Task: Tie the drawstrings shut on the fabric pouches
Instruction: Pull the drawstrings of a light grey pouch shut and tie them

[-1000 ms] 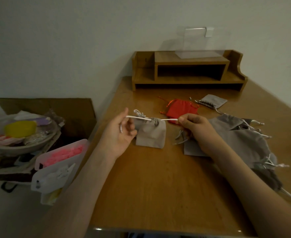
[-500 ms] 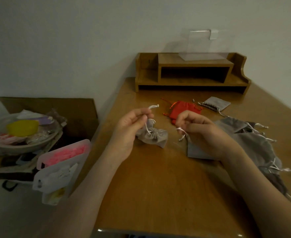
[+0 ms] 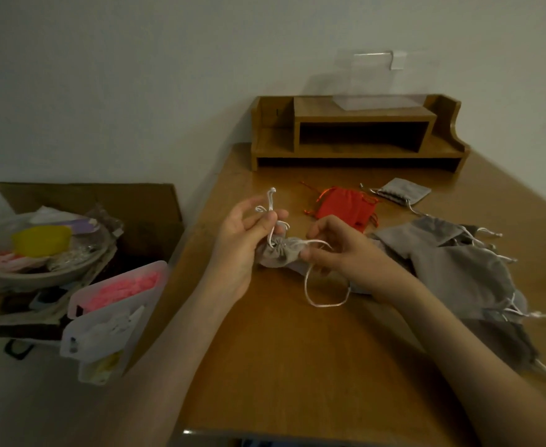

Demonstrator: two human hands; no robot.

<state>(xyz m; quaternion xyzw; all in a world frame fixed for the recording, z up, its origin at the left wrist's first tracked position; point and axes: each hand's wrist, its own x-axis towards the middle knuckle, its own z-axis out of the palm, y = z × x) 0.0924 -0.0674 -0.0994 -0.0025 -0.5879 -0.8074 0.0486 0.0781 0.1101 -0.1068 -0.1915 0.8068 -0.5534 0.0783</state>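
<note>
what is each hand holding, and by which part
The small grey pouch, by its white drawstrings: left hand pinches one cord above the gathered neck, right hand pinches the other beside it.

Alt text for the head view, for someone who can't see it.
At a wooden table, the left hand pinches one white drawstring of a cinched grey pouch and the right hand pinches the other, looped. A red pouch and grey pouches lie beyond.

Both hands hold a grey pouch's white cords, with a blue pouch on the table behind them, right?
No: the head view shows a red pouch behind them, not blue. The left hand and right hand do hold the grey pouch's white cords.
</note>
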